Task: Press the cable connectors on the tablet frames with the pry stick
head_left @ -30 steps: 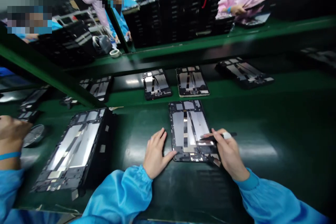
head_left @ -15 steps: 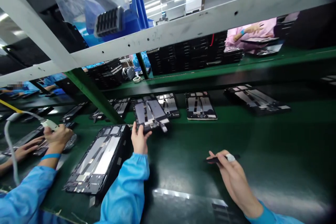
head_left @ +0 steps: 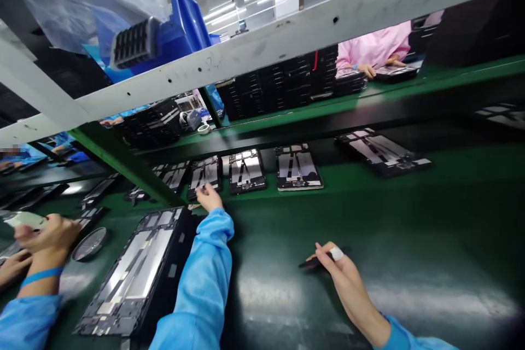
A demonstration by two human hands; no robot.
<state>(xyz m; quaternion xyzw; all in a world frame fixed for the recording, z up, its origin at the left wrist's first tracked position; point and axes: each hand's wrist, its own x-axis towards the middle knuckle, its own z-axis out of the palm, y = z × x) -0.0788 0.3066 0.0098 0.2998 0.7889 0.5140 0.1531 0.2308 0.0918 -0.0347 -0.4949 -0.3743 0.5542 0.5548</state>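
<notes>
My left hand (head_left: 210, 198) is at the near edge of an opened tablet (head_left: 205, 172), its fingers closed at that edge. The tablet lies in the row at the back of the green bench, its grey inner panels and black ribbon strips facing up. My right hand (head_left: 338, 270) is held over the bench at right, fingers pinched around a slim black stick-like tool (head_left: 308, 263) that points left. A white wrap circles one finger. Beside my left sleeve, a stack of opened tablets (head_left: 137, 268) has its top one tilted towards me.
More opened tablets (head_left: 246, 170) (head_left: 299, 167) (head_left: 383, 150) line the back of the bench. At left a co-worker's hand (head_left: 51, 238) grips a pale handheld tool (head_left: 27, 220) near a round mesh dish (head_left: 89, 243). A green post (head_left: 123, 164) and a white shelf beam (head_left: 246, 60) cross overhead.
My left hand has moved the tablet from the air onto the back row. The view has shifted right. The co-worker's hand has moved left, away from the round dish.
</notes>
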